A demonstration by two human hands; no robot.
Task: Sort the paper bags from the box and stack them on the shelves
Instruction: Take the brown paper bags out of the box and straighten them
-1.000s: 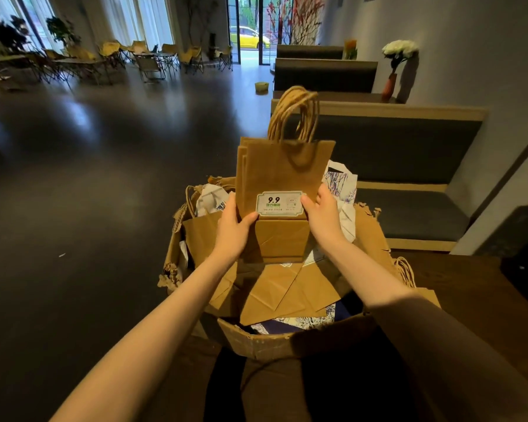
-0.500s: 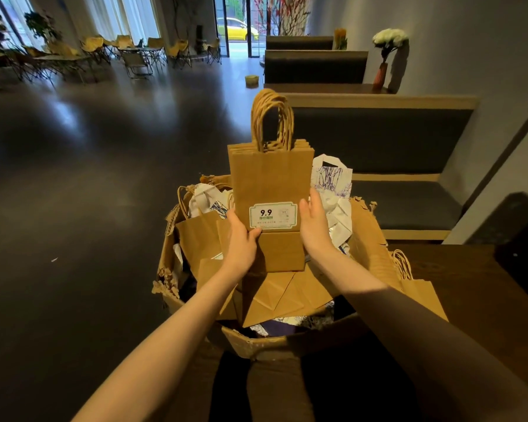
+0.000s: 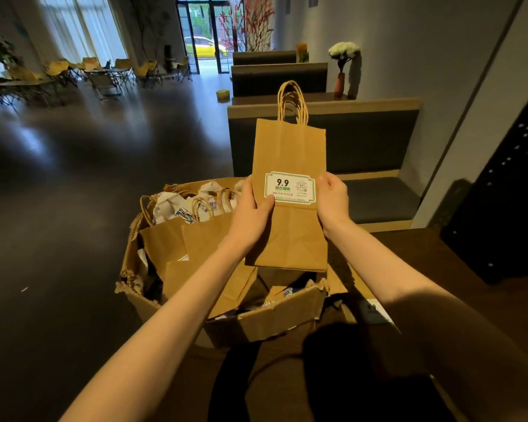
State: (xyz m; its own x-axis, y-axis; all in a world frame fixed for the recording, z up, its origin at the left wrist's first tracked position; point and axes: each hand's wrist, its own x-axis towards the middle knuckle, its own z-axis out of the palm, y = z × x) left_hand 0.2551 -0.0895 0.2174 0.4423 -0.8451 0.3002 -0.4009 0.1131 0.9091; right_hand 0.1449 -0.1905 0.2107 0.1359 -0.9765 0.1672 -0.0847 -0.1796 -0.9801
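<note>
Item: small stack of brown paper bags, labelled, handles up, held upright above the cardboard box. Left hand and right hand each grip a side edge. More bags remain in the box. Step: a sorted bundle lifted out. Next, likely: carry it level to the shelves, none visible here.

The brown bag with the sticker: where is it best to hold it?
Probably at its two side edges, level with the sticker, as the left hand and right hand do. The brown bag is folded flat and upright, so gripping both sides steadies it.
</note>
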